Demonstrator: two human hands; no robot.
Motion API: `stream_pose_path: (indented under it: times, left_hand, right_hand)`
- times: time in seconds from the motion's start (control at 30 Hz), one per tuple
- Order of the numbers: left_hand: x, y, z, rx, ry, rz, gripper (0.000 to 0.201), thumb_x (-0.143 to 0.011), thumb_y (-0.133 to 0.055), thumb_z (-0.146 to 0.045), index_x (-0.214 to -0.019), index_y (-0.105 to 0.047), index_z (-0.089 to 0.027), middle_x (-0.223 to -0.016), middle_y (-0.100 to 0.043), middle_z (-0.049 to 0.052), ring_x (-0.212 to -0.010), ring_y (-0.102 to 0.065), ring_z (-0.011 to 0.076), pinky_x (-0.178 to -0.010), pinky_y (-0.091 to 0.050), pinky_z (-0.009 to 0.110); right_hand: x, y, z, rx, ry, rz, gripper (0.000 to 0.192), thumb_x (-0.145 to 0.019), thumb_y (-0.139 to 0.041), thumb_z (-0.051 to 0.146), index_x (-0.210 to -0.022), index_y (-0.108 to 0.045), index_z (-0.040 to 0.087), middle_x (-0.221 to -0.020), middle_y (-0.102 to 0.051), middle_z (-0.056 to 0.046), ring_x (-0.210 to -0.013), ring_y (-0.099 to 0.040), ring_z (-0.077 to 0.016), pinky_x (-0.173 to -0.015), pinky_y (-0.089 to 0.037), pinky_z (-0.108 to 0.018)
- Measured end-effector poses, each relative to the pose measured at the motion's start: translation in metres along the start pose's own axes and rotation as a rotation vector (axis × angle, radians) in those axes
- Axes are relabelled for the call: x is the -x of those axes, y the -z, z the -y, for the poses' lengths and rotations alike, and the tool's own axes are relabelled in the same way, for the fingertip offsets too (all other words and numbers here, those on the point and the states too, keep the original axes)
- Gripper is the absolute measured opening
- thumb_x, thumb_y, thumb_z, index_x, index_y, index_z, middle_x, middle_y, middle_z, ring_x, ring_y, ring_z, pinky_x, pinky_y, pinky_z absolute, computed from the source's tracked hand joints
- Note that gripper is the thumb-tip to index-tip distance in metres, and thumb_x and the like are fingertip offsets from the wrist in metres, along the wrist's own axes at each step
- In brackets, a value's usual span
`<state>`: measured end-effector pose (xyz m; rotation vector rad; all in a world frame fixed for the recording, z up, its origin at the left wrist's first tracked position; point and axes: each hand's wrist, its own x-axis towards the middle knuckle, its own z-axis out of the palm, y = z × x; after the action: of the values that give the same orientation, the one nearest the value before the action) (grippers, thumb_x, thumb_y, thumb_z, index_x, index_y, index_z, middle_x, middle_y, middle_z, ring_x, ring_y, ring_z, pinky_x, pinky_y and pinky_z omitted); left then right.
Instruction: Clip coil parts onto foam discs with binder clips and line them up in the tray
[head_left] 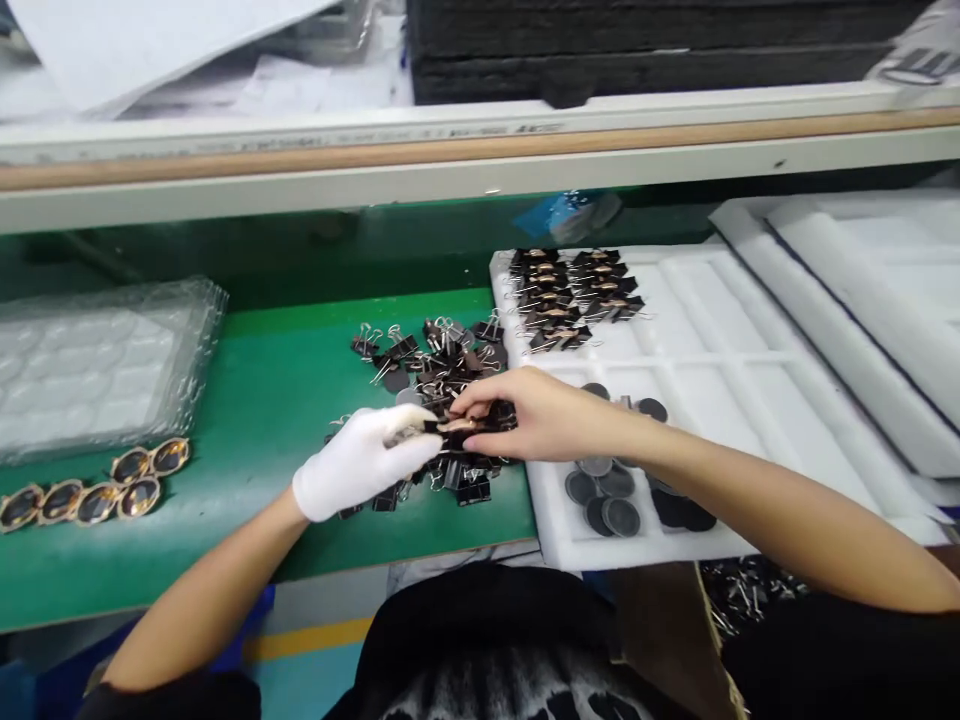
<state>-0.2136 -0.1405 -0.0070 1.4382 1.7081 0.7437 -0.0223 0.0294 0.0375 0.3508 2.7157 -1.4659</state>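
both hands are meeting over a heap of black binder clips at twelve o'clock. gloved left hand and bare right hand are pinching one small part between narrow fingertips.

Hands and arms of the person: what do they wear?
The left hand wears a white glove that ends at the wrist. The right hand is bare, with no glove. Both forearms are uncovered; dark sleeves start near the elbows.

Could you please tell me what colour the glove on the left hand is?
White, seen in the head view: the thin fabric glove on the left hand.
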Motion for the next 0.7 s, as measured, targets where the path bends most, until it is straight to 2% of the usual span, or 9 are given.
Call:
stream_pose_path:
  times: [0.07, 0.13, 0.23, 0.33, 0.4, 0.47, 0.53, 0.63, 0.7]
  left_hand:
    - [0.004, 0.001, 0.005, 0.013, -0.102, -0.021, 0.036, -0.102, -0.049, -0.036, -0.131, -0.062, -0.021, -0.080, -0.073, -0.001, -0.065, -0.067, 0.0145, -0.067, -0.056, 0.028]
    - [0.006, 0.005, 0.010, 0.045, -0.174, -0.107, 0.044, -0.107, -0.039, -0.036, -0.145, -0.053, -0.021, -0.094, -0.073, 0.003, -0.073, -0.068, 0.0150, -0.076, -0.057, 0.032]
    - [0.005, 0.014, 0.011, 0.052, -0.116, -0.268, 0.043, -0.110, -0.037, -0.043, -0.137, -0.060, -0.019, -0.099, -0.073, 0.006, -0.075, -0.067, 0.0154, -0.076, -0.055, 0.033]
    - [0.001, 0.022, 0.008, 0.045, -0.021, -0.319, 0.045, -0.108, -0.041, -0.050, -0.124, -0.067, -0.018, -0.095, -0.073, 0.007, -0.074, -0.068, 0.0173, -0.072, -0.055, 0.033]
    - [-0.001, 0.024, 0.006, 0.034, -0.001, -0.324, 0.047, -0.106, -0.044, -0.055, -0.120, -0.069, -0.018, -0.094, -0.074, 0.007, -0.074, -0.069, 0.0185, -0.071, -0.056, 0.034]
    - [-0.004, 0.024, 0.006, 0.031, 0.002, -0.318, 0.048, -0.105, -0.046, -0.058, -0.118, -0.070, -0.019, -0.093, -0.075, 0.007, -0.074, -0.069, 0.0190, -0.070, -0.057, 0.034]
    - [-0.006, 0.023, 0.008, 0.030, 0.009, -0.317, 0.048, -0.104, -0.046, -0.058, -0.115, -0.071, -0.019, -0.091, -0.075, 0.006, -0.073, -0.069, 0.0188, -0.070, -0.058, 0.035]
    - [-0.009, 0.021, 0.012, 0.023, 0.017, -0.351, 0.045, -0.105, -0.047, -0.056, -0.116, -0.071, -0.020, -0.093, -0.076, 0.006, -0.078, -0.071, 0.0198, -0.073, -0.060, 0.035]
    - [-0.011, 0.021, 0.016, 0.035, -0.002, -0.396, 0.040, -0.103, -0.053, -0.051, -0.124, -0.069, -0.021, -0.104, -0.077, 0.007, -0.093, -0.074, 0.0217, -0.083, -0.061, 0.037]
  right_hand:
    - [0.010, 0.008, -0.001, 0.009, 0.056, -0.050, 0.021, -0.091, -0.070, 0.022, -0.110, -0.077, 0.021, -0.108, -0.080, -0.003, -0.100, -0.074, -0.0212, -0.087, -0.054, -0.033]
    - [0.027, 0.028, -0.009, 0.043, 0.091, -0.180, 0.019, -0.093, -0.067, 0.025, -0.110, -0.077, 0.021, -0.110, -0.080, -0.004, -0.101, -0.074, -0.0220, -0.090, -0.054, -0.035]
    - [0.063, 0.078, -0.043, 0.186, 0.073, -0.397, 0.022, -0.094, -0.068, 0.038, -0.109, -0.076, 0.023, -0.110, -0.079, -0.005, -0.101, -0.073, -0.0250, -0.093, -0.055, -0.039]
    - [0.096, 0.127, -0.098, 0.380, -0.023, -0.572, 0.030, -0.090, -0.069, 0.048, -0.104, -0.076, 0.023, -0.106, -0.076, -0.009, -0.101, -0.069, -0.0291, -0.094, -0.054, -0.044]
    - [0.109, 0.145, -0.137, 0.488, -0.106, -0.628, 0.032, -0.086, -0.069, 0.050, -0.100, -0.077, 0.022, -0.107, -0.072, -0.013, -0.106, -0.066, -0.0328, -0.098, -0.051, -0.050]
    - [0.112, 0.149, -0.168, 0.555, -0.221, -0.671, 0.033, -0.086, -0.068, 0.049, -0.103, -0.078, 0.022, -0.115, -0.068, -0.016, -0.119, -0.060, -0.0377, -0.103, -0.046, -0.057]
    - [0.108, 0.144, -0.189, 0.574, -0.309, -0.718, 0.033, -0.086, -0.068, 0.047, -0.107, -0.078, 0.023, -0.124, -0.063, -0.017, -0.129, -0.053, -0.0409, -0.104, -0.042, -0.061]
    - [0.099, 0.135, -0.204, 0.556, -0.340, -0.760, 0.032, -0.086, -0.067, 0.044, -0.108, -0.078, 0.023, -0.131, -0.057, -0.017, -0.133, -0.048, -0.0420, -0.103, -0.041, -0.062]
    - [0.095, 0.132, -0.207, 0.546, -0.316, -0.723, 0.031, -0.086, -0.068, 0.044, -0.108, -0.078, 0.025, -0.133, -0.055, -0.017, -0.134, -0.045, -0.0425, -0.103, -0.040, -0.061]
